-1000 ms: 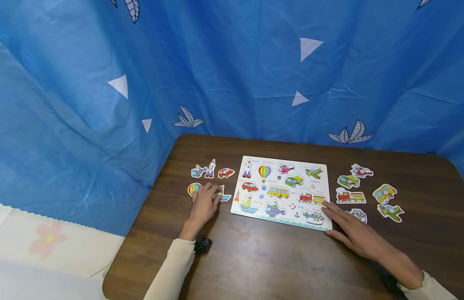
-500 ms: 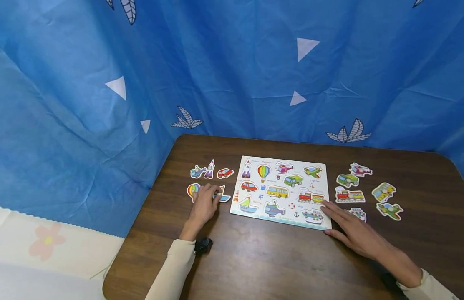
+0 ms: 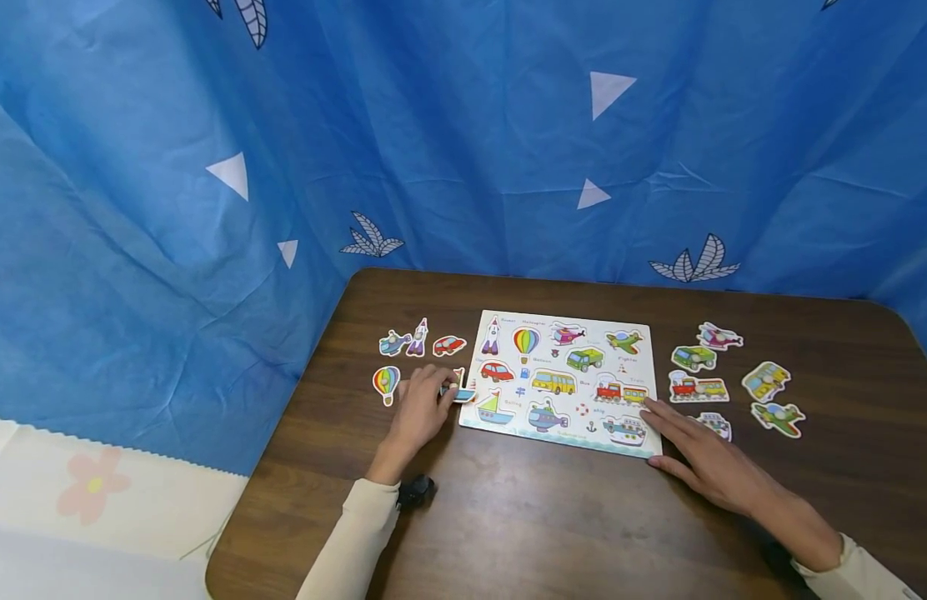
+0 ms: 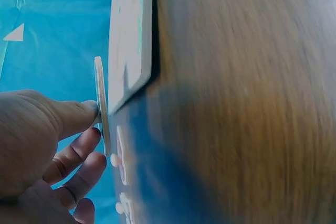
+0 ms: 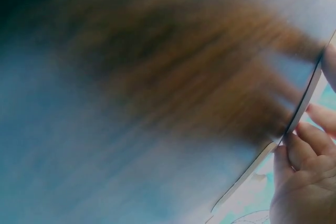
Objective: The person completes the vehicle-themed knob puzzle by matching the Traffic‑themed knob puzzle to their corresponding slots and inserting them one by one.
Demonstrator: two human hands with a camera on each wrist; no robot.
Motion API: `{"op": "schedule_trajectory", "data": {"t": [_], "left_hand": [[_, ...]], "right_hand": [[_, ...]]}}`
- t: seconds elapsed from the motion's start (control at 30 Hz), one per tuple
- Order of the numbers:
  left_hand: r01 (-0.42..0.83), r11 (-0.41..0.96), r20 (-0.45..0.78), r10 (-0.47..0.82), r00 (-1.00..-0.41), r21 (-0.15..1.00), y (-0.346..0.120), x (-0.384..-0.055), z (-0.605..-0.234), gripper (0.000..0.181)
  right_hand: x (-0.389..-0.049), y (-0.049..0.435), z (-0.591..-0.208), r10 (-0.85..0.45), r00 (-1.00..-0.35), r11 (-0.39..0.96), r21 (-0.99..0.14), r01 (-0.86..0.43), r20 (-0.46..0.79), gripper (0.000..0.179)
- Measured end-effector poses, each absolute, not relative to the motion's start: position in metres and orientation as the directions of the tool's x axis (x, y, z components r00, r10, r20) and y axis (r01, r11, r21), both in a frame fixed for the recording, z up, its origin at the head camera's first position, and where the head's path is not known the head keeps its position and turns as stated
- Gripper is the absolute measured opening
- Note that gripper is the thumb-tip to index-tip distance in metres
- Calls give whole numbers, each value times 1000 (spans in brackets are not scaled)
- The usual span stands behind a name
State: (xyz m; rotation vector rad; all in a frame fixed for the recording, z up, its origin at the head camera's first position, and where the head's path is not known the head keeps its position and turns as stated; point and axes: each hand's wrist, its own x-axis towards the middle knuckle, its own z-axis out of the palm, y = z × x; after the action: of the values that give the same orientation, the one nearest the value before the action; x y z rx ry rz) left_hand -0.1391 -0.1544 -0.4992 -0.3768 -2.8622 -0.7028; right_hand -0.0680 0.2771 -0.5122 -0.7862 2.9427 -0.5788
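Note:
My left hand [image 3: 422, 410] pinches the sailboat puzzle piece [image 3: 463, 395] by its small knob, at the left edge of the puzzle board [image 3: 583, 443]. In the left wrist view the sailboat piece [image 4: 102, 106] shows edge-on between thumb and fingers, raised off the table beside the board [image 4: 128, 40]. The printed sailboat picture [image 3: 496, 408] lies just right of it on the board. My right hand [image 3: 714, 467] rests with extended fingers on the board's right edge, thumb near its lower right corner; the right wrist view shows these fingers [image 5: 315, 137] along the board's edge.
Left of the board lie a balloon piece [image 3: 386, 383], a submarine piece [image 3: 393, 342], a rocket piece [image 3: 418, 340] and a red car piece [image 3: 449, 345]. Right of it are a train piece [image 3: 699, 388], a ship piece [image 3: 714, 426], a bus piece [image 3: 767, 381] and several others.
My left hand has lifted the sailboat piece and carried it right to the board's edge, uncovering the balloon piece. The right hand has stayed at the board.

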Motion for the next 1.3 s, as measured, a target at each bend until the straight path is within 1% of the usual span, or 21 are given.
{"op": "schedule_trajectory", "data": {"t": [0.4, 0.57, 1.0, 1.3], "left_hand": [[320, 833, 191, 260, -947, 452, -137, -136, -493, 9], [350, 828, 214, 282, -935, 438, -131, -133, -494, 8], [395, 816, 217, 332, -918, 421, -117, -126, -499, 9], [389, 823, 184, 343, -921, 413, -111, -125, -501, 8]], "right_hand": [[-68, 277, -513, -497, -864, 798, -351, -490, 75, 66], [-68, 277, -513, -505, -859, 791, -350, -502, 90, 67], [-67, 277, -513, -496, -865, 795, -364, -485, 68, 66], [-67, 277, -511, -494, -868, 796, -373, -476, 53, 67]]}}
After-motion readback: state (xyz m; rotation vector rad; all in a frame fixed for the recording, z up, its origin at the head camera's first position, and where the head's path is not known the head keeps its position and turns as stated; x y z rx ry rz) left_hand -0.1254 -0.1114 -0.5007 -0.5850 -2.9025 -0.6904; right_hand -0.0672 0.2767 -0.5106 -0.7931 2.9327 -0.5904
